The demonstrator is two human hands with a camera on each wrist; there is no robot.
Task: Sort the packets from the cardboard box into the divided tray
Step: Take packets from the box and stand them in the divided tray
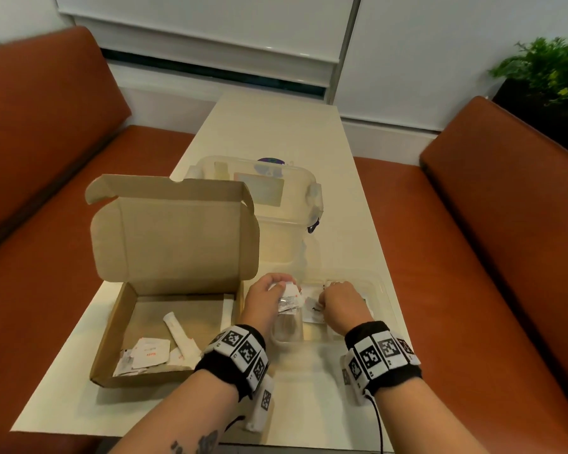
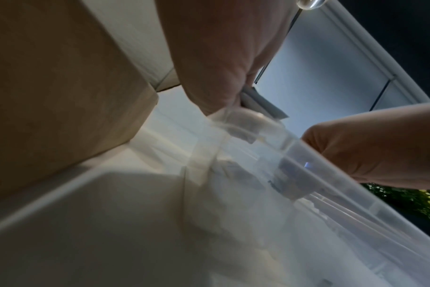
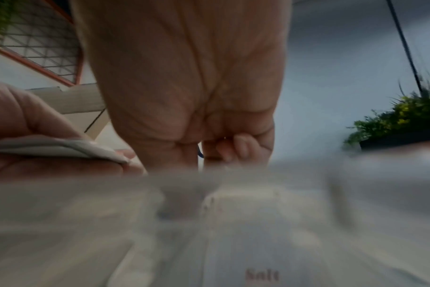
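An open cardboard box [image 1: 112, 329] sits at the table's left, with several white packets [image 1: 150, 352] and a stick packet [image 1: 177, 332] on its floor. To its right lies the clear divided tray [image 1: 379, 290]. My left hand [image 1: 266, 294] holds a small bundle of white packets [image 1: 288, 299] over the tray's left end. Beside it my right hand [image 1: 338, 301] is curled, fingertips down in the tray, pinching a white packet [image 1: 312, 311]. The left wrist view shows the bundle [image 2: 260, 103] above the tray wall [image 2: 331, 184]. A packet marked "salt" [image 3: 262, 274] lies in the tray.
A clear lidded plastic container [image 1: 276, 198] stands behind the box and tray. Orange benches [image 1: 46, 158] flank the narrow cream table [image 1: 309, 388]. A green plant [image 1: 548, 70] is at the far right. The box lid [image 1: 174, 231] stands upright.
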